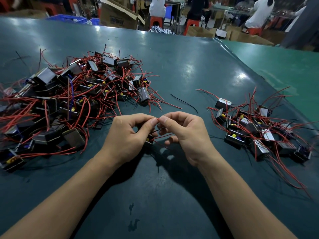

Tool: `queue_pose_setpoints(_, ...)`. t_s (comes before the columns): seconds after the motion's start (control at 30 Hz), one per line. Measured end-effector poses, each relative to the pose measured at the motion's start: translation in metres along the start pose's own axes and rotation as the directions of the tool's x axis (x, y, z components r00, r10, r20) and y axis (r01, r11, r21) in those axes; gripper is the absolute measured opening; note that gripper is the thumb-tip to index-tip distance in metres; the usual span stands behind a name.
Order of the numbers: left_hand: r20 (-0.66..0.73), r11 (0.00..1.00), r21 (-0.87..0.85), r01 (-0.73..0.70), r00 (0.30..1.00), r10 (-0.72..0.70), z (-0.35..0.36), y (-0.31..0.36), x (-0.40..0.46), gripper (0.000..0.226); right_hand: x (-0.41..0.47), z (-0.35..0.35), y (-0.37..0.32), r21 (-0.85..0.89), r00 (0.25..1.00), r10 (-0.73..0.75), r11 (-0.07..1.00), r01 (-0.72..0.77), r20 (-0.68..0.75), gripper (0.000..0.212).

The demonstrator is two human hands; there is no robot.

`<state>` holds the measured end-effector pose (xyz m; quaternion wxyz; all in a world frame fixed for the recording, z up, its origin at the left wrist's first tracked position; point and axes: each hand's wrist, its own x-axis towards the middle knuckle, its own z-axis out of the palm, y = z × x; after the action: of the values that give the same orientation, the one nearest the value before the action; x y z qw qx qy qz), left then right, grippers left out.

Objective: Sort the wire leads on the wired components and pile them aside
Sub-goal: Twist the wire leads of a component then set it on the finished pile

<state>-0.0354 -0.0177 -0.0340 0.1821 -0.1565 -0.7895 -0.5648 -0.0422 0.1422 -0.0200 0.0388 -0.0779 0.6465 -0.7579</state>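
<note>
A small black wired component [149, 141] with a yellow spot hangs between my hands, mostly hidden under my left palm. My left hand [127, 135] pinches one of its red wire leads [157, 119] between thumb and forefinger. My right hand [185, 133] pinches the same red lead tip right beside it. More red and black leads run from the component under my right fingers. A big tangled pile of wired components [69, 97] lies at the left. At the right lies a smaller pile of the same parts [255, 130].
The dark green table [181, 66] carries a loose black wire [184, 102] behind my hands. Beyond the far edge stand cardboard boxes [117, 14], blue crates [69, 18] and seated people on red stools [156, 21].
</note>
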Motion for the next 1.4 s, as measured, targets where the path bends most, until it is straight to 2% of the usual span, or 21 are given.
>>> queue_pose_setpoints(0.13, -0.018, 1.000, -0.011, -0.009, 1.000, 0.009, -0.002, 0.002, 0.002, 0.012, 0.001, 0.000, 0.001, 0.011, 1.000, 0.013, 1.000, -0.013, -0.024, 0.006)
queue_pose_setpoints(0.23, 0.012, 1.000, -0.005, -0.012, 1.000, 0.012, -0.001, 0.002, 0.001, 0.016, 0.000, 0.001, 0.002, -0.001, 0.998, -0.050, 0.999, 0.050, -0.026, 0.011)
queue_pose_setpoints(0.33, 0.008, 1.000, -0.015, 0.025, 1.000, -0.025, -0.001, 0.000, 0.002, 0.018, -0.002, 0.001, 0.003, -0.148, 0.984, -0.169, 0.976, 0.160, -0.053, 0.014)
queue_pose_setpoints(0.47, 0.009, 0.999, 0.000, 0.041, 0.999, -0.041, -0.004, -0.001, 0.002, 0.016, -0.003, 0.001, 0.006, -0.373, 0.942, -0.334, 0.879, 0.298, -0.034, 0.011)
queue_pose_setpoints(0.63, 0.031, 0.997, 0.077, 0.011, 0.999, -0.014, -0.010, 0.000, 0.003, 0.010, -0.002, 0.000, 0.007, -0.488, 0.888, -0.458, 0.765, 0.421, 0.048, 0.008)
queue_pose_setpoints(0.7, 0.039, 0.992, 0.122, -0.035, 0.999, 0.030, -0.011, 0.000, 0.002, 0.012, 0.001, -0.003, 0.004, -0.453, 0.919, -0.391, 0.812, 0.368, 0.046, 0.007)
queue_pose_setpoints(0.8, 0.059, 0.981, 0.167, -0.101, 0.994, 0.092, -0.011, 0.001, 0.001, 0.014, 0.001, -0.006, 0.001, -0.249, 0.994, -0.104, 0.963, 0.106, 0.023, 0.005)
queue_pose_setpoints(0.9, 0.099, 0.956, 0.228, -0.185, 0.981, 0.167, -0.011, 0.002, 0.003, 0.014, 0.001, -0.007, -0.001, -0.112, 0.996, 0.069, 0.992, -0.063, 0.049, 0.005)
queue_pose_setpoints(1.1, 0.161, 0.930, 0.266, -0.253, 0.963, 0.216, -0.014, 0.000, 0.004, 0.012, 0.002, -0.012, -0.004, -0.161, 0.974, 0.199, 0.970, -0.180, 0.110, 0.009)
queue_pose_setpoints(1.2, 0.177, 0.923, 0.266, -0.279, 0.955, 0.237, -0.013, -0.001, 0.003, 0.012, 0.001, -0.014, -0.007, -0.125, 0.943, 0.295, 0.953, -0.277, 0.157, 0.013)
queue_pose_setpoints(1.4, 0.175, 0.935, 0.218, -0.279, 0.954, 0.244, -0.014, -0.004, 0.004, 0.012, 0.000, -0.012, -0.010, -0.089, 0.940, 0.294, 0.955, -0.282, 0.172, 0.018)
